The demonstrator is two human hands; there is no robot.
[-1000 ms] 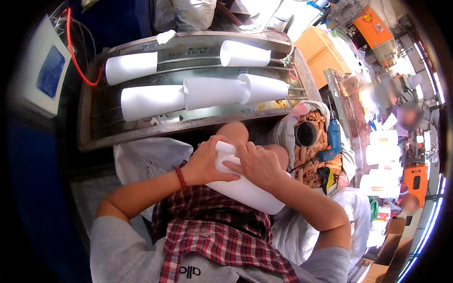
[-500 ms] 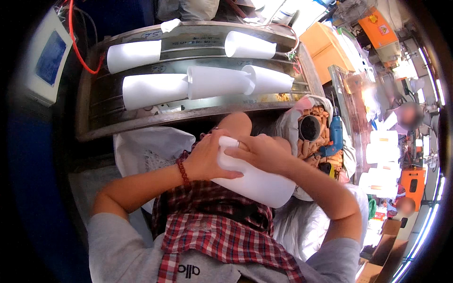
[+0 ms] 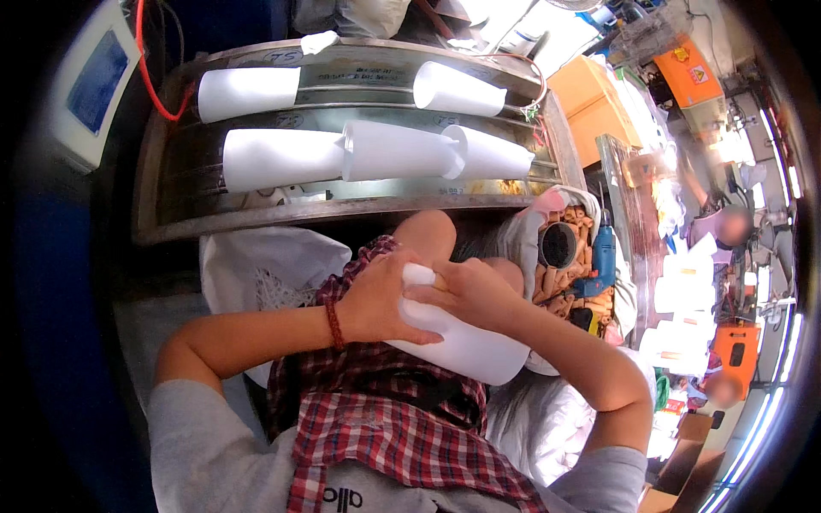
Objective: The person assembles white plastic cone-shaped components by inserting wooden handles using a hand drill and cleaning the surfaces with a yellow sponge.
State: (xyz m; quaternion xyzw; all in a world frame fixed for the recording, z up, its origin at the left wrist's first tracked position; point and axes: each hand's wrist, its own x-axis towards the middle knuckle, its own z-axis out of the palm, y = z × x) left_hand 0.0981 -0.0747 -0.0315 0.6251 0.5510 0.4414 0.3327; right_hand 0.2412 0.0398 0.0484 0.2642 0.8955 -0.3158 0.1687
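Across my lap lies a smooth white tapered sleeve [image 3: 470, 349], its wide end toward the lower right. My left hand [image 3: 373, 299] is wrapped round the narrow end, with the thumb along the near side. Against the same end, my right hand [image 3: 475, 295] is closed with its fingers bent over the rim. What the right fingertips pinch there is hidden. Beyond my knees, on a metal-framed bench [image 3: 282, 215], several similar white sleeves [image 3: 282, 160] lie on their sides in two rows.
Right of my knees, a cloth-lined container holds many small tan cylindrical pieces [image 3: 550, 278], a dark round cup [image 3: 558, 245] and a blue power drill [image 3: 604, 261]. A white sack [image 3: 231, 265] sits at the left, near a white box with a blue panel [image 3: 96, 94]. Other people work at far right.
The whole view has shifted slightly. Both hands keep nearly the same hold on the white sleeve, with only small movement of the right fingers at its narrow end.
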